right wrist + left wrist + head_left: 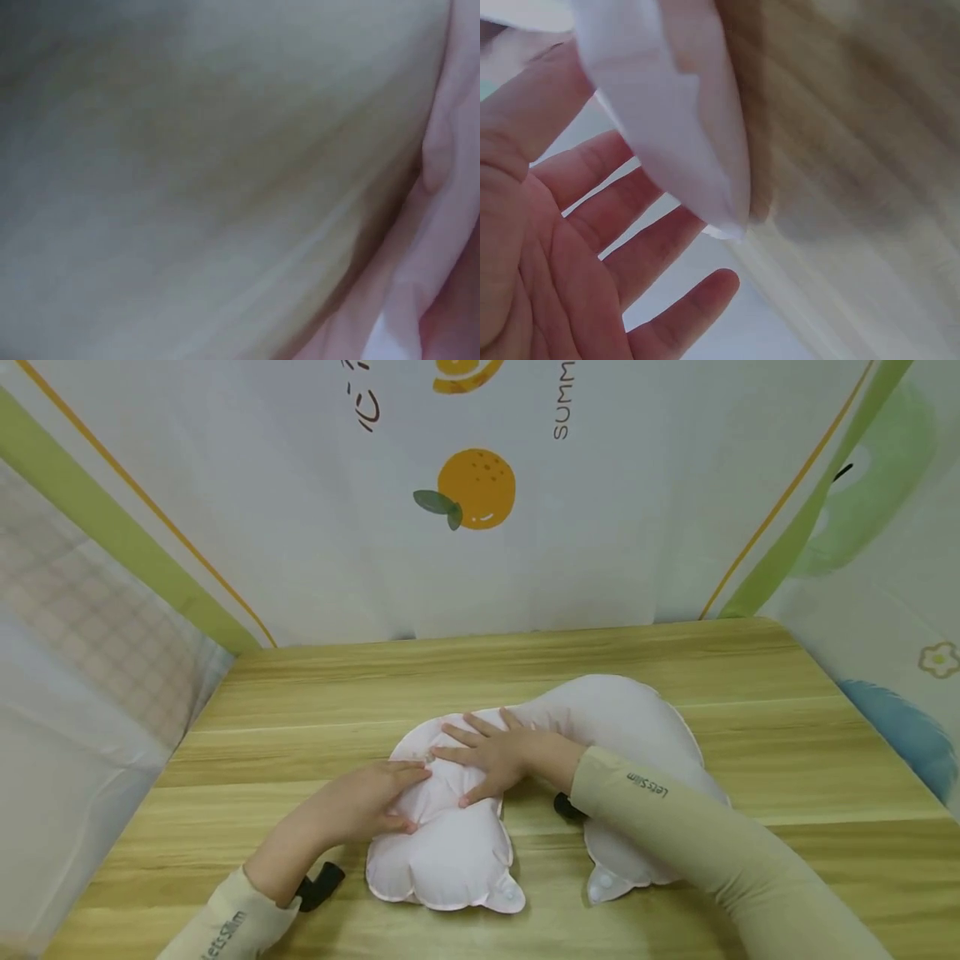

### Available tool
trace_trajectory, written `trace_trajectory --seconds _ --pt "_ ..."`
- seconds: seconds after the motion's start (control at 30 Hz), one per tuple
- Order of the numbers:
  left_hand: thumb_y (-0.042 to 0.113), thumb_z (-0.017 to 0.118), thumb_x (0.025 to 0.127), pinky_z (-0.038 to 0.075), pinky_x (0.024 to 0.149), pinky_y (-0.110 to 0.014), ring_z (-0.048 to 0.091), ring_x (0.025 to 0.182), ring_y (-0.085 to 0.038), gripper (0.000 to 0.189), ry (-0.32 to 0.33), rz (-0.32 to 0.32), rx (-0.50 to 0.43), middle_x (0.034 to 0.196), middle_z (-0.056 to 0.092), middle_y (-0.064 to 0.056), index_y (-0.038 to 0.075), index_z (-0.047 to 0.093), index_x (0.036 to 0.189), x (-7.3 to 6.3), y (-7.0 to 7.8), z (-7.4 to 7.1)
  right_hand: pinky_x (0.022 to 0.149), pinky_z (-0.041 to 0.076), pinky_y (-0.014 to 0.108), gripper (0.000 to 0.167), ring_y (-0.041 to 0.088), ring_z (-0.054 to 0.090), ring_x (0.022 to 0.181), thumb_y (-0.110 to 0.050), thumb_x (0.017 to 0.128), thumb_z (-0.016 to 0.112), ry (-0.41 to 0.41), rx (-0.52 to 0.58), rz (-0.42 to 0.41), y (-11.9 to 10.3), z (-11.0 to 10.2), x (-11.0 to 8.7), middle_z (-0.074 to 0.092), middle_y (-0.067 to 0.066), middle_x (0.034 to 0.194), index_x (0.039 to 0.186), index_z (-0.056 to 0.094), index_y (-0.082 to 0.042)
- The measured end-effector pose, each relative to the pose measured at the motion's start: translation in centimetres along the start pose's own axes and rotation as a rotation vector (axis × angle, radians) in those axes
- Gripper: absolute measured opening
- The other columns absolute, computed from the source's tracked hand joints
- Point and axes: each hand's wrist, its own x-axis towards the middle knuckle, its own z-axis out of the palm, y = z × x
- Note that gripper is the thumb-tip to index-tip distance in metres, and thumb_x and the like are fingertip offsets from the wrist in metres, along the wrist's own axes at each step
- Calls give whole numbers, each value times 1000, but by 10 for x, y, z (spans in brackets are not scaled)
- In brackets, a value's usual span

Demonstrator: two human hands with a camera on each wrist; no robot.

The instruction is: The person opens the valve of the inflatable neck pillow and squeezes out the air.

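A pale pink U-shaped inflatable neck pillow (615, 718) lies on the table, its two ends toward me. Each end carries a tab with a round snap (510, 891). My right hand (498, 756) rests on the pillow's left arm with its fingers spread. At the outer left edge, my left hand (367, 802) touches the same arm, fingertips on top. A small clear fitting (429, 757) shows between the hands. In the left wrist view the fingers (645, 247) extend loosely along the pillow's edge. The right wrist view catches only pink fabric (431, 247) and blurred table.
The wood-grain table (300, 693) reaches back to a white curtain (600, 543) printed with oranges. More printed fabric hangs on both sides. Black wrist-camera pieces (321, 887) sit under the wrists.
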Motion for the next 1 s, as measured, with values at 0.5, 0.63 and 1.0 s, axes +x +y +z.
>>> trace_trajectory --seconds 0.5,0.63,1.0 --pt "24 69 94 50 101 -51 62 121 -35 47 108 -100 -86 131 65 -15 1 60 133 -7 -3 -25 119 8 70 82 34 2 156 -57 95 56 217 253 -51 21 -39 -64 7 4 169 161 14 -31" --pt "25 68 95 51 100 -50 62 121 -34 45 129 -118 -70 130 66 -14 0 60 132 -3 -3 -28 117 5 73 77 36 1 156 -52 97 58 327 268 -68 29 -45 -98 9 4 169 160 20 -29" --pt "24 64 97 45 108 -53 57 128 -37 47 99 -109 -133 135 62 -18 -2 56 136 22 -18 -27 114 18 73 72 42 11 153 -49 96 60 514 181 14 60 -12 -164 19 7 167 157 29 -28"
